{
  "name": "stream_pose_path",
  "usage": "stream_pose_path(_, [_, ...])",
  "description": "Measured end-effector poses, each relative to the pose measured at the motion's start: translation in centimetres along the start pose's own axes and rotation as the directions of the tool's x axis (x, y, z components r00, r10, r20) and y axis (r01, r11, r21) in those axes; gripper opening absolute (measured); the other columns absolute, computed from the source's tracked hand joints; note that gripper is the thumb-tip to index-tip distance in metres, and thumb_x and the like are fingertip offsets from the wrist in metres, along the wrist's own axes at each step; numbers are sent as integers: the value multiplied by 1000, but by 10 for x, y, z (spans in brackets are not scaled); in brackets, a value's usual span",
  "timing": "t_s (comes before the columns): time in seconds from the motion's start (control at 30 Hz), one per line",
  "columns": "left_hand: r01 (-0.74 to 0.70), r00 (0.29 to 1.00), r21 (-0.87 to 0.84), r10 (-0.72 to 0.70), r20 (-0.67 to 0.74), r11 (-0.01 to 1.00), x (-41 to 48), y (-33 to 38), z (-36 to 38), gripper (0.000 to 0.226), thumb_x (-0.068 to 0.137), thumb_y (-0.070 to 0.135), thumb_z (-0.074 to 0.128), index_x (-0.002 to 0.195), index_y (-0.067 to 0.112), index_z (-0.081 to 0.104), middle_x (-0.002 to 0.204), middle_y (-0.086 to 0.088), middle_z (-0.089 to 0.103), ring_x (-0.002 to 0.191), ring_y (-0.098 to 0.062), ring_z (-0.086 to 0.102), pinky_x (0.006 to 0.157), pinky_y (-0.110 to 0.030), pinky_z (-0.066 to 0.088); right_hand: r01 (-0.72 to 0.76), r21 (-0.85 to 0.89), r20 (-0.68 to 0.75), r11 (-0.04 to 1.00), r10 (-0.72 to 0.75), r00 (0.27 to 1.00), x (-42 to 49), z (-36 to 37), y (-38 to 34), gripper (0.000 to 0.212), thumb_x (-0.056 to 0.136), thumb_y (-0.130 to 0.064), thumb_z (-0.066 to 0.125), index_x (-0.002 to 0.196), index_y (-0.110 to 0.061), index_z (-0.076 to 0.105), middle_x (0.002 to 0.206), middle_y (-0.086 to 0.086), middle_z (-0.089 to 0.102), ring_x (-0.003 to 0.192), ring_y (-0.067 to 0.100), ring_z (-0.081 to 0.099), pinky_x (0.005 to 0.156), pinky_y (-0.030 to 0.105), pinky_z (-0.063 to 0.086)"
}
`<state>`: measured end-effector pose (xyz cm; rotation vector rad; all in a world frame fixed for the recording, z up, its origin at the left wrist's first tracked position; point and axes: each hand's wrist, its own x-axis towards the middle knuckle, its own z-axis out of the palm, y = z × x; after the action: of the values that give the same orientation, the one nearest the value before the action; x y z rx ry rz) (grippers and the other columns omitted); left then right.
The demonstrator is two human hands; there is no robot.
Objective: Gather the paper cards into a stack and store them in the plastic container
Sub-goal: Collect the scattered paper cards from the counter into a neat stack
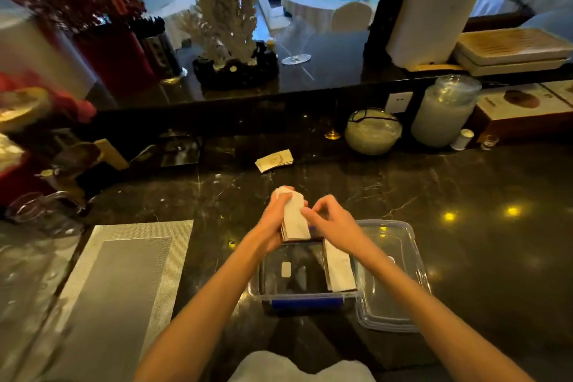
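Observation:
My left hand [274, 220] grips a stack of white paper cards [294, 222] from the left, just above the far rim of the clear plastic container [263, 288]. My right hand [328, 220] pinches the stack's right edge with its fingertips. A second stack of cards [339, 270] stands on edge inside the container along its right wall. A small pile of loose cards [274, 160] lies farther back on the dark marble counter.
The container's clear lid [393, 307] lies right of it. A grey placemat [121, 282] is at the left. Glassware [40, 214] stands at far left. A round bowl [372, 130] and a lidded jar [443, 112] sit at the back right.

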<state>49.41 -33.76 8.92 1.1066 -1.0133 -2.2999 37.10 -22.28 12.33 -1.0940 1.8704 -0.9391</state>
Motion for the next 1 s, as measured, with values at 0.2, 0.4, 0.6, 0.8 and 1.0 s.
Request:
stream_pose_path(0.2, [-202,963,6,200,-178,979,3,15,-13,17,98,32,53,106,45,46,109,-10,61,82,-20,68,65,-33,61,-72,-46,136,996,78,988,27,47,-28,43,82,-55,68,102,-24,47,123,-3,59,90,8,61,61,20,47])
stream_pose_path(0.4, [-265,958,23,266,-107,964,12,39,-38,18,97,37,53,113,35,45,98,-6,62,78,-14,70,75,-35,59,11,-177,211,984,27,977,59,54,-45,43,77,-45,77,93,-29,41,137,1,55,98,14,62,67,24,55])
stream_pose_path(0.6, [-277,959,-131,264,-105,952,47,62,-47,25,100,29,47,123,23,41,121,-22,60,108,-32,66,90,-41,58,16,-417,113,909,35,993,105,50,-49,41,82,-37,75,101,-23,41,127,7,62,108,24,65,63,20,52])
stream_pose_path(0.8, [-277,957,-81,267,-116,958,89,72,-73,35,99,10,50,129,26,43,131,-19,60,115,-31,61,89,-38,54,151,-605,98,782,-115,988,159,40,-43,35,85,-23,71,108,-17,45,117,6,62,105,25,63,73,29,50])
stream_pose_path(1.0, [-158,970,-89,138,-201,983,125,81,-89,46,96,14,57,136,16,34,121,-17,64,111,-29,65,94,-43,55,57,-579,-58,813,-112,992,211,31,-29,33,88,-35,67,104,-14,47,108,5,61,94,29,62,72,36,45])
